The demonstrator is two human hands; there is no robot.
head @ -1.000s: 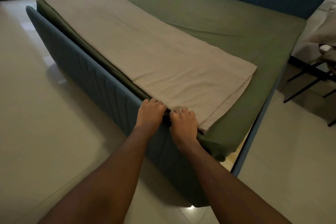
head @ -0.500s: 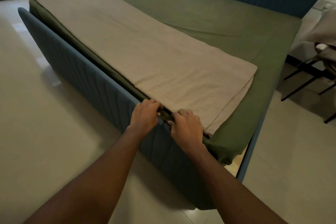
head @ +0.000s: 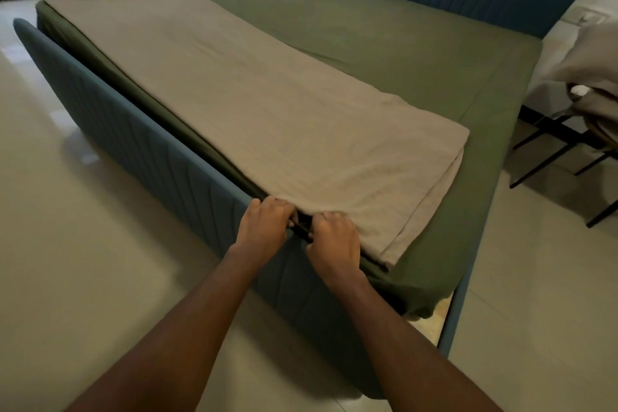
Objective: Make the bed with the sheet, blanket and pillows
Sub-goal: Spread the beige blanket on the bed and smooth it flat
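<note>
Knuckles up, the left hand (head: 264,224) and right hand (head: 334,241) sit close together at the side rail (head: 150,150), both clenched on the near hem of the folded beige blanket (head: 284,110). It lies along the rail on the green sheet (head: 401,43) (already stretched over the mattress). Gripping the hem this closely probably gives control for unfolding it away from the rail.

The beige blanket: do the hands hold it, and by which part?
Yes. The left hand and the right hand both grip the blanket by its long edge, beside the bed frame, close to its near corner.
</note>
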